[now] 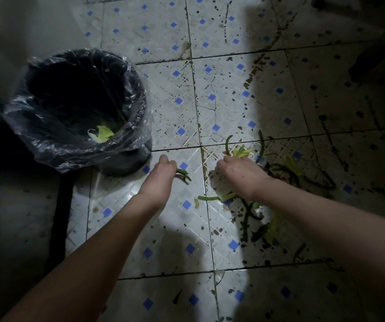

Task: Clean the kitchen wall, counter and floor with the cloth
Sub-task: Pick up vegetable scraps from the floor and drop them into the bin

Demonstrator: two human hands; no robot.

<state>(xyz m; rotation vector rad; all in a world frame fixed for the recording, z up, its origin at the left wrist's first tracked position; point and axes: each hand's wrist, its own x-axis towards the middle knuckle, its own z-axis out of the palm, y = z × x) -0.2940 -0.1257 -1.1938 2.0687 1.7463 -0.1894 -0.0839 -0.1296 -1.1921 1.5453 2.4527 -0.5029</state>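
Your right hand (pixel 240 175) covers its own fingers, so it cannot be determined whether they grip the vegetable scraps (pixel 245 153) beneath. A pale patch (pixel 219 184) under that wrist is too blurred to identify. Your left hand (pixel 162 174) hides the near ends of the green stalks (pixel 183 175) it holds, and their number is unclear. The bin (pixel 126 162) is black inside below the rim, with only a yellow-green leaf (pixel 104 133) legible. Shadow obscures the floor (pixel 361 108) on the right, where stains and scraps merge. A dark object (pixel 377 49) at upper right is cut by the frame edge and unidentifiable. Both forearms run out of frame.
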